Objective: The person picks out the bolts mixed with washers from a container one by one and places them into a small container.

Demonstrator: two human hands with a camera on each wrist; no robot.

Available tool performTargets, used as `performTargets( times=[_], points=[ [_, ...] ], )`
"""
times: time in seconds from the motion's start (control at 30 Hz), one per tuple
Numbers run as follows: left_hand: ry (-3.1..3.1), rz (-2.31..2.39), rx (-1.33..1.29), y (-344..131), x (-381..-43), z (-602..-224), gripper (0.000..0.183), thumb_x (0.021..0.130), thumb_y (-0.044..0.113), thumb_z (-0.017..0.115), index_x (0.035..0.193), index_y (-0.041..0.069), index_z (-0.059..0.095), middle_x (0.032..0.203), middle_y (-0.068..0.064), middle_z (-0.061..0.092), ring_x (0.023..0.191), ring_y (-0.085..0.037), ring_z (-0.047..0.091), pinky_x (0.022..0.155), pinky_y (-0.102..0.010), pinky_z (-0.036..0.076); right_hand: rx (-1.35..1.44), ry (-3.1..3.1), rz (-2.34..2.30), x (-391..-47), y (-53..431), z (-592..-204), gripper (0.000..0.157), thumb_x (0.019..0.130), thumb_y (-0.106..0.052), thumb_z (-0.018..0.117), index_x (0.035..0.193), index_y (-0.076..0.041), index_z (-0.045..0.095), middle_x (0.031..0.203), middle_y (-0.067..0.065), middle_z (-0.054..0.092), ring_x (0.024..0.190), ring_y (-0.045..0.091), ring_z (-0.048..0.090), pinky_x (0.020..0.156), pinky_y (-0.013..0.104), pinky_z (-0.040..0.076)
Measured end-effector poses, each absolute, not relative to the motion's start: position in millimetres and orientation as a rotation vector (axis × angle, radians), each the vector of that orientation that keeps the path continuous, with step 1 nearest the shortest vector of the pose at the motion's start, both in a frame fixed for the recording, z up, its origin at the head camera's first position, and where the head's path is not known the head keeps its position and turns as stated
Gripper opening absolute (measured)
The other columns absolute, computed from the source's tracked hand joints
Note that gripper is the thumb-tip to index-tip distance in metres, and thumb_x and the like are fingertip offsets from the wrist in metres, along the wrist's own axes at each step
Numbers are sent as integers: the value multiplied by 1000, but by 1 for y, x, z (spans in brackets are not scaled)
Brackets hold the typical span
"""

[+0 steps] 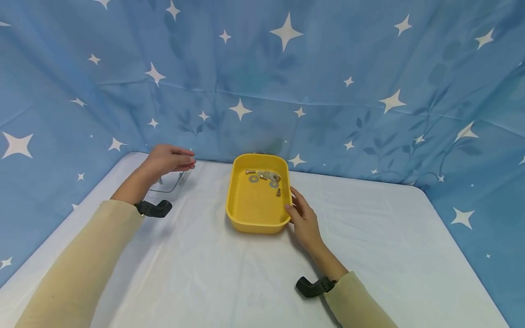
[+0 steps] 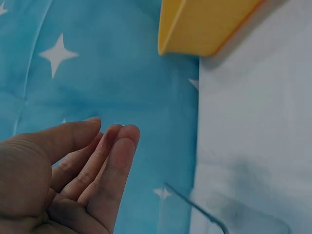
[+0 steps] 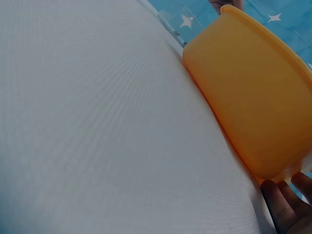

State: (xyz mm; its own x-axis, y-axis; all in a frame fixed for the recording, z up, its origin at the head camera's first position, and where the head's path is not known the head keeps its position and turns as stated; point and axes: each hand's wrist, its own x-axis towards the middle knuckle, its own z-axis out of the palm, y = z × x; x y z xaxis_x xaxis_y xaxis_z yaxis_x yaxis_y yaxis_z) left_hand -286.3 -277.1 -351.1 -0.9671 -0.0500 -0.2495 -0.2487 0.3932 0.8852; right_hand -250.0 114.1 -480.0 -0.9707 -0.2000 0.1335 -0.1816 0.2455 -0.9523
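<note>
A yellow tray (image 1: 255,209) stands near the table's back edge with several socket-head screws (image 1: 278,192) and flat washers (image 1: 254,179) on its floor. My right hand (image 1: 304,223) holds its right side near the front corner, thumb at the rim and fingers along the outer wall. In the right wrist view, the fingertips (image 3: 270,190) meet the tray's lower edge. Left of the tray, my left hand (image 1: 170,159) hovers with loosely bent fingers, holding nothing. Below it lies a thin, bent, wire-like piece (image 1: 177,183), partly hidden by the hand; its kind is unclear.
A white cloth (image 1: 197,273) covers the table. Behind it hangs a blue curtain (image 1: 262,82) with white stars, close to the tray's far end. In the left wrist view, a faint transparent outline (image 2: 251,214) shows on the cloth near the wire-like piece.
</note>
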Motion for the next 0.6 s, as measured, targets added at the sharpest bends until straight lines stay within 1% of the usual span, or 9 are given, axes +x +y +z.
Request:
performTargets(
  times=[0.07,0.17,0.27,0.43,0.53,0.6],
  points=[
    [2477,1597,-254,-266,-286,-347,47,101,21,62,144,2,55,140,-18,63,92,2,72,91,-23,59,-373,2469,-1882,-250,114,-480,54,106,-27,51,158,-26,36,154,15,50,132,32,59,98,42,57],
    [2505,1569,-228,-250,-287,-341,44,101,21,63,141,3,58,138,-19,64,96,-3,74,90,-25,59,-366,2470,-1882,-249,115,-480,54,106,-27,51,158,-26,36,154,15,50,132,31,59,99,43,57],
    [2503,1562,-195,-235,-289,-339,43,100,21,64,138,2,60,136,-20,65,102,-11,74,89,-26,60,-366,2464,-1887,-250,115,-481,54,106,-27,51,158,-26,36,153,15,50,132,32,59,99,43,57],
    [2497,1525,-126,-211,-292,-339,41,99,22,66,135,3,63,132,-19,67,112,-23,72,92,-30,60,-365,2461,-1891,-248,114,-479,54,106,-26,51,157,-25,36,153,15,50,131,32,59,98,43,58],
    [2490,1507,-83,-197,-294,-340,39,98,21,67,134,3,65,131,-18,68,113,-26,71,91,-31,60,-365,2458,-1893,-248,114,-478,54,106,-26,52,157,-25,36,153,15,50,132,32,59,98,43,57],
    [2476,1510,-65,-188,-296,-342,38,98,20,68,132,4,66,131,-18,68,111,-25,72,91,-33,60,-367,2452,-1896,-247,114,-478,54,106,-26,52,157,-25,36,153,15,50,132,32,59,98,44,57]
  ],
)
